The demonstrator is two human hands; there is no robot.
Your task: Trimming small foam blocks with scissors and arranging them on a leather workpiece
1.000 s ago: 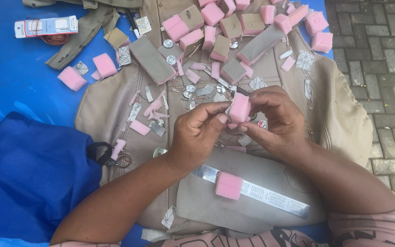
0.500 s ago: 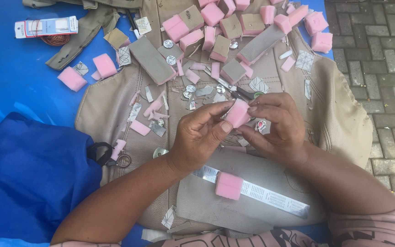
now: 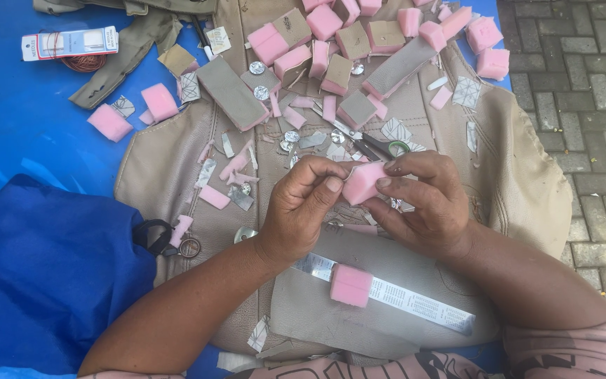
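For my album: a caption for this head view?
Two hands, left and right, pinch a pink foam block above beige leather.

Foam blocks [image 3: 331,42] crowd ahead; blue bag [image 3: 43,281] blocks left.

Bright daylight floods the scene, soft and even, no hard-edged shadows anywhere. Only faint shade sits under the left hand [image 3: 303,210] and right hand [image 3: 422,203], and under the pink foam block [image 3: 350,285] on the metal ruler [image 3: 415,302]. The ruler throws back a pale glare, and the blue sheet [image 3: 22,133] shows whitish sheen streaks. Small metal discs [image 3: 257,68] glint. Focus is crisp across the middle; paving bricks [image 3: 583,105] at the right edge stay sharp, lines bending slightly toward the corners.
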